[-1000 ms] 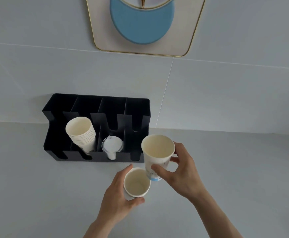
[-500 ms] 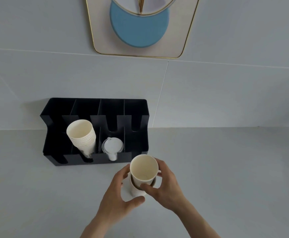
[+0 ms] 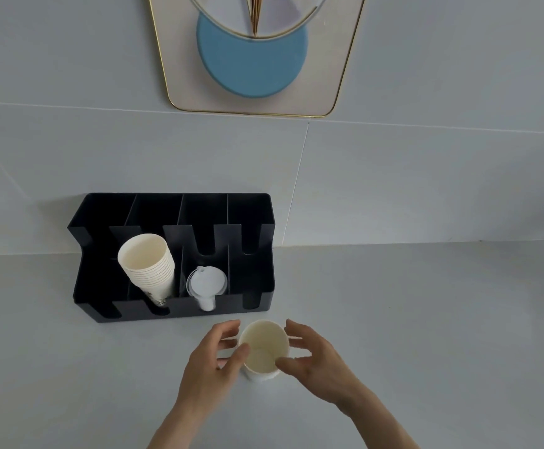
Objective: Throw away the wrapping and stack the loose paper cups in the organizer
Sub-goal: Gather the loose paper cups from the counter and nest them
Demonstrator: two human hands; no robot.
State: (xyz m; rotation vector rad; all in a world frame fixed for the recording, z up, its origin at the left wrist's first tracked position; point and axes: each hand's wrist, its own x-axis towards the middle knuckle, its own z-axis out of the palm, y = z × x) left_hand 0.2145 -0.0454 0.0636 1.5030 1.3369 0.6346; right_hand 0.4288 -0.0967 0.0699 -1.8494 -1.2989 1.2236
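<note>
Item: nested paper cups (image 3: 263, 350), upright on the counter (image 3: 426, 335), just in front of the black organizer (image 3: 173, 311). I see my left hand (image 3: 210, 367) and right hand (image 3: 317, 362) flanking them, fingers spread, barely touching. Risk: a one-sided nudge tips the light cups; squeezing could crush the rim.

Organizer (image 3: 173, 254) against wall, cup stack (image 3: 147, 267) inside left of lid (image 3: 206, 281), loose cup (image 3: 264, 350) on counter (image 3: 426, 335) in front

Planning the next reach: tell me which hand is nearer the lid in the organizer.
Left. The left hand is below the lid, slightly to its right; the right hand is farther right, across the cup.
</note>
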